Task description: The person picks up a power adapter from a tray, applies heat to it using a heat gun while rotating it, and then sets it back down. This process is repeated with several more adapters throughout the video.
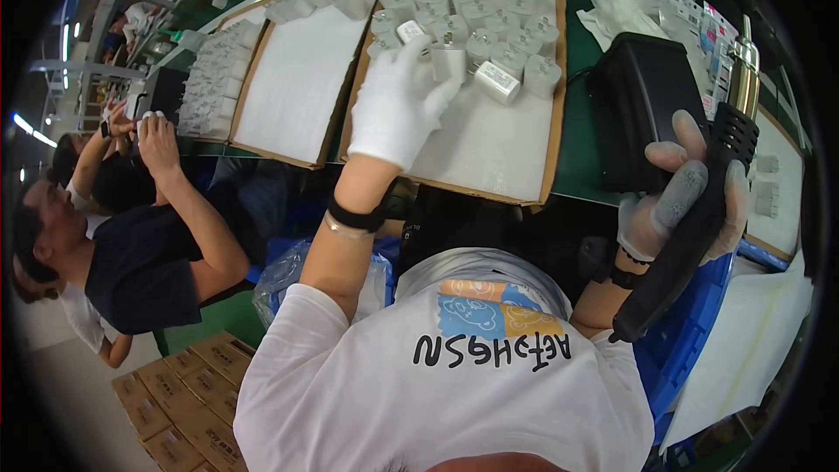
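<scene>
My left hand (389, 105), in a white glove, is over the cardboard tray in front of me. Its thumb and fingers close around a white plug-in charger (448, 61) with metal prongs. Many similar white chargers (476, 9) stand crowded at the tray's far side, most with prongs up. One charger (497, 81) lies on its side with a printed face showing, just right of my left fingers. My right hand (686, 192), with thin pale finger coverings, grips the black handle of a hot air gun (730, 135). Its metal nozzle points up and away from me.
Left of my tray lies another white-lined tray (301, 83), with wrapped chargers (218, 79) beyond it. A black box (642, 105) stands right of my tray, near clear plastic bags (625, 9). A co-worker (149, 245) sits at left; cartons (188, 402) are stacked below. A blue crate (690, 341) is at lower right.
</scene>
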Tool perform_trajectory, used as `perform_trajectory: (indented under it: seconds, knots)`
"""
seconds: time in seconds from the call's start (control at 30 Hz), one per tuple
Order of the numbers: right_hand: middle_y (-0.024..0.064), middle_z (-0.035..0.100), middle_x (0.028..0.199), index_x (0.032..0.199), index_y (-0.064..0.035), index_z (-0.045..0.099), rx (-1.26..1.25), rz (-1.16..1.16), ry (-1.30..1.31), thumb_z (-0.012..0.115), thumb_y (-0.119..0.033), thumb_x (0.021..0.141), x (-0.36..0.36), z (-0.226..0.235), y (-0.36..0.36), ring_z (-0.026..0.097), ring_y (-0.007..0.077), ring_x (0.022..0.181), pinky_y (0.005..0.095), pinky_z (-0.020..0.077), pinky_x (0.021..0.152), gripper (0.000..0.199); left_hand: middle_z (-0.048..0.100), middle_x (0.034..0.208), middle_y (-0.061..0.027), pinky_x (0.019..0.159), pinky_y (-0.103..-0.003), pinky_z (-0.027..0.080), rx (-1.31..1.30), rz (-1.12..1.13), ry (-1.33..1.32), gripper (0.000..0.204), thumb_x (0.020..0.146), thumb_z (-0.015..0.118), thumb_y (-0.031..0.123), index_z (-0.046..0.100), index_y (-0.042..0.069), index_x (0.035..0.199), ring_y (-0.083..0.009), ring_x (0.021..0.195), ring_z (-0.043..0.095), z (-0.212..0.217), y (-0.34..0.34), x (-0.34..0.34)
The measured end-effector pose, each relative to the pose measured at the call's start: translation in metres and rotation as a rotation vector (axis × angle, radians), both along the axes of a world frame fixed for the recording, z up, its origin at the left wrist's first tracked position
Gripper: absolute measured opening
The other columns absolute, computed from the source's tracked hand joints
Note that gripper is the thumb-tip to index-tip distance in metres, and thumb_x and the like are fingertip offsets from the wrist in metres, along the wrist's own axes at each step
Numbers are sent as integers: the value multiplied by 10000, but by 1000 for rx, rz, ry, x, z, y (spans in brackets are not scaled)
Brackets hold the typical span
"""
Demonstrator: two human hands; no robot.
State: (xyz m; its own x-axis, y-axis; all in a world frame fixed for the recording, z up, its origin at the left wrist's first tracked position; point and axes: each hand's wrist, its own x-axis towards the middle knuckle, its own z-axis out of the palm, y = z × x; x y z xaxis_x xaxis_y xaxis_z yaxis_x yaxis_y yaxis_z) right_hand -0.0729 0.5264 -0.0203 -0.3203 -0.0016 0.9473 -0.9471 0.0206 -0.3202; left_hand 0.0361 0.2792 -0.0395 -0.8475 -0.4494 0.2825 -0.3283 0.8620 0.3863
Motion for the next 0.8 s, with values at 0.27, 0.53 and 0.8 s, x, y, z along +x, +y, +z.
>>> perform_trajectory:
  seconds: [0.27,0.53,0.8]
  knots:
    - [281,633,858,1201,-5,372,-40,-67,-96,457,-77,927,16,8,-2,637,205,634,246,518,625,296,597,863,-181,634,-461,479,-57,-152,25,200,789,552,195,529,101,964,-367,773,594,11,3,-9]
    - [282,634,904,1173,-15,416,-37,-53,-182,451,-47,930,28,11,-3,633,177,632,244,517,613,248,600,845,-189,626,-436,495,-65,-8,-145,188,772,569,140,559,86,952,-336,765,614,34,17,-16]
    - [281,626,984,1168,-59,444,-40,-45,-169,452,-44,931,27,8,-3,627,144,643,203,504,640,238,607,849,-184,646,-420,506,17,2,-82,159,785,581,150,595,62,917,-339,776,619,14,5,-33]
